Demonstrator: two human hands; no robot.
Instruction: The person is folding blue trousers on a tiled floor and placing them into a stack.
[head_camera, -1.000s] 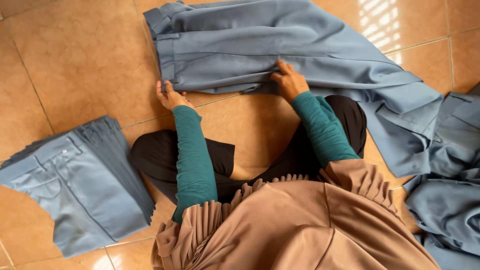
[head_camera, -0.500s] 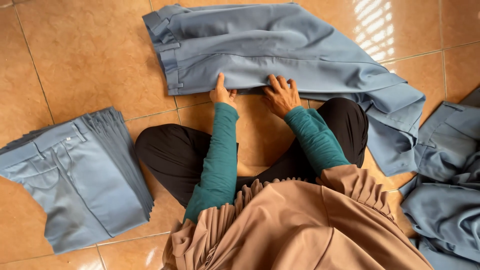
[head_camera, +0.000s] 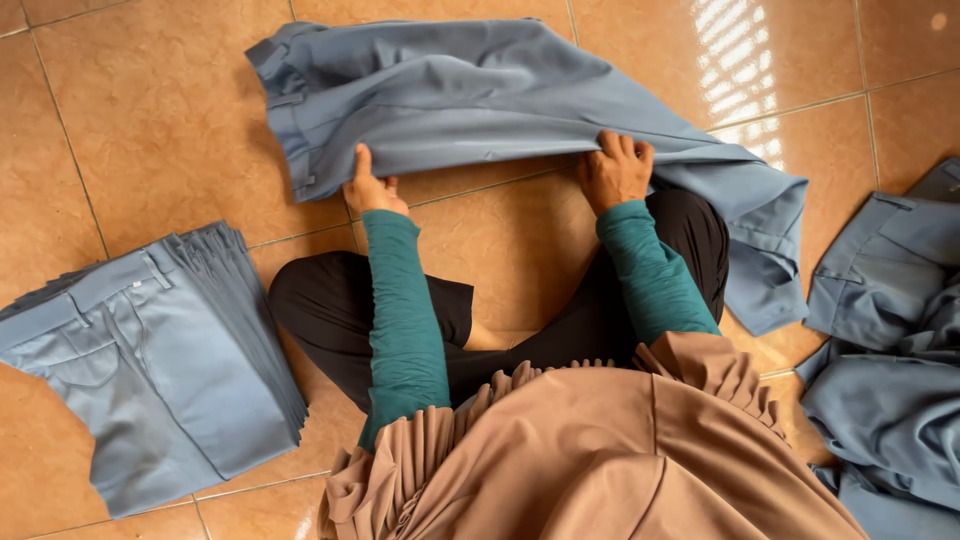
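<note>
The blue trousers (head_camera: 480, 100) lie long-ways across the tiled floor (head_camera: 130, 120), just in front of the person. The left hand (head_camera: 372, 188) pinches the near edge by the waistband. The right hand (head_camera: 614, 170) grips the same edge farther along.

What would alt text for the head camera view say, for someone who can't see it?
Seated on a tiled floor, a person's left hand and right hand grip the near edge of blue-grey trousers. Folded trousers are stacked left; unfolded ones lie right.
</note>
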